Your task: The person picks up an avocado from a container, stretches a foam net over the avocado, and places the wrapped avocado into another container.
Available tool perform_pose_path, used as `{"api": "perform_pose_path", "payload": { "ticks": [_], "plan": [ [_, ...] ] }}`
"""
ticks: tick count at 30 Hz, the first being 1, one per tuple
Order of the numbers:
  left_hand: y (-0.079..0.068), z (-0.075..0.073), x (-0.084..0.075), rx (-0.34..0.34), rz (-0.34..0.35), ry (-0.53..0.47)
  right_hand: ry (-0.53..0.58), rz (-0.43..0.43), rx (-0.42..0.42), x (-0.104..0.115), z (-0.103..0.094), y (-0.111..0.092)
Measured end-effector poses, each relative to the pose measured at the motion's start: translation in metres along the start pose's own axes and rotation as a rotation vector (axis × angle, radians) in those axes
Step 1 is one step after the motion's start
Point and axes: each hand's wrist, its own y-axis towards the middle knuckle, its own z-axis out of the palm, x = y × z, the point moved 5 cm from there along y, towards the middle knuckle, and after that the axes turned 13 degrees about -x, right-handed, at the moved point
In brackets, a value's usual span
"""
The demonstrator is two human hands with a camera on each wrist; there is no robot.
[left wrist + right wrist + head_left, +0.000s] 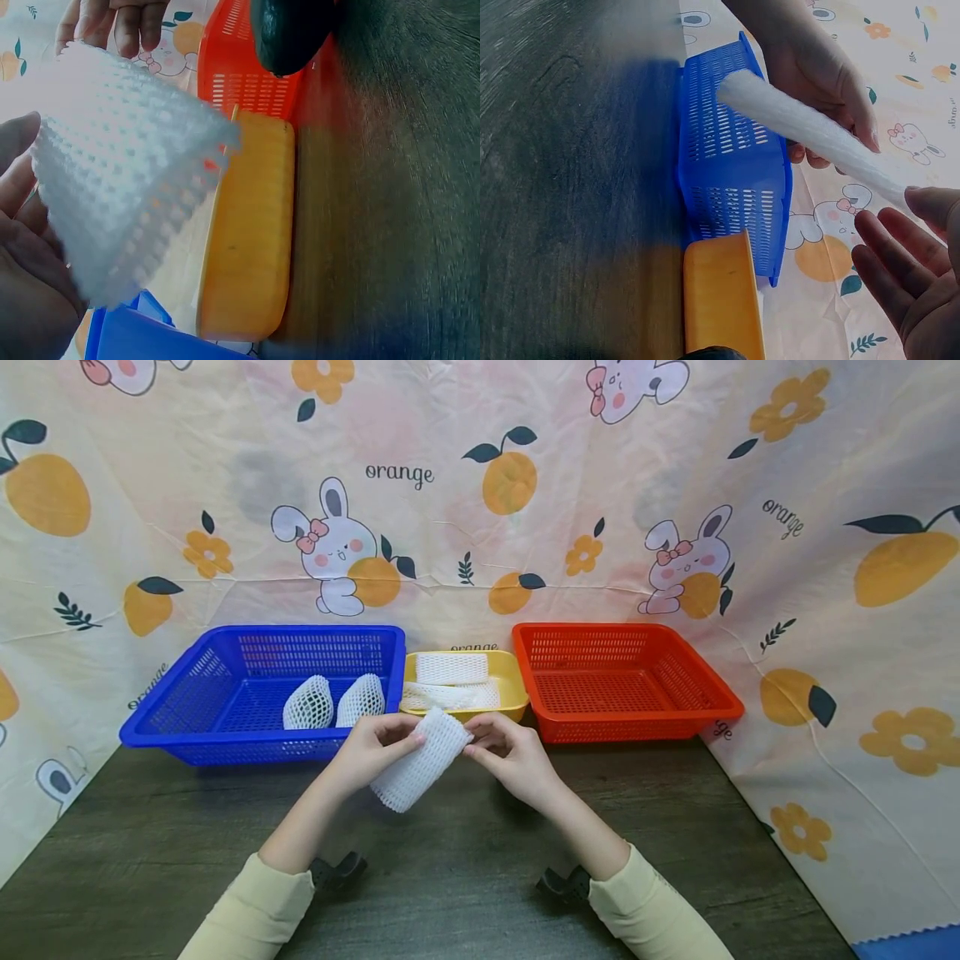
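Observation:
A flat white foam net sleeve [422,760] is held up and tilted between both hands, above the dark table. My left hand [377,750] pinches its left side, thumb in front, as the left wrist view also shows. At the sleeve's upper right corner, the thumb and fingers of my right hand [517,758] pinch the edge. Seen edge-on in the right wrist view, the foam net sleeve [802,120] looks thin. Behind the hands, a yellow basket [517,689] holds more flat white net sleeves [452,668].
At the left stands a blue basket [247,747] with two bulging white net sleeves [308,703]; their contents are unclear. A red basket [630,729] stands at the right. A patterned cloth [450,552] hangs behind. In the left wrist view, a dark rounded thing [291,34] shows at the top.

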Motion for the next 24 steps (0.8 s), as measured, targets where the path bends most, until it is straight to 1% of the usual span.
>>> {"api": "perform_pose_path", "payload": {
  "ticks": [2,7,10,15,21,24],
  "plan": [
    [-0.001,0.001,0.000,0.000,-0.006,0.003,-0.006,-0.008,0.003,-0.007,0.002,-0.001],
    [-0.002,0.002,0.000,-0.004,-0.005,0.006,-0.018,-0.044,0.027,-0.011,0.004,-0.003],
    [-0.002,0.002,0.001,-0.005,0.007,0.001,-0.039,-0.055,0.063,-0.012,0.006,-0.005],
    [-0.003,0.002,0.002,-0.009,0.007,0.003,-0.090,-0.084,0.120,-0.012,0.010,-0.007],
    [-0.001,-0.006,0.004,-0.038,-0.021,0.050,-0.139,-0.146,0.105,-0.011,0.010,-0.009],
    [0.000,-0.011,0.004,-0.067,-0.017,0.078,-0.144,-0.161,0.106,-0.011,0.010,-0.010]
  ]
}}
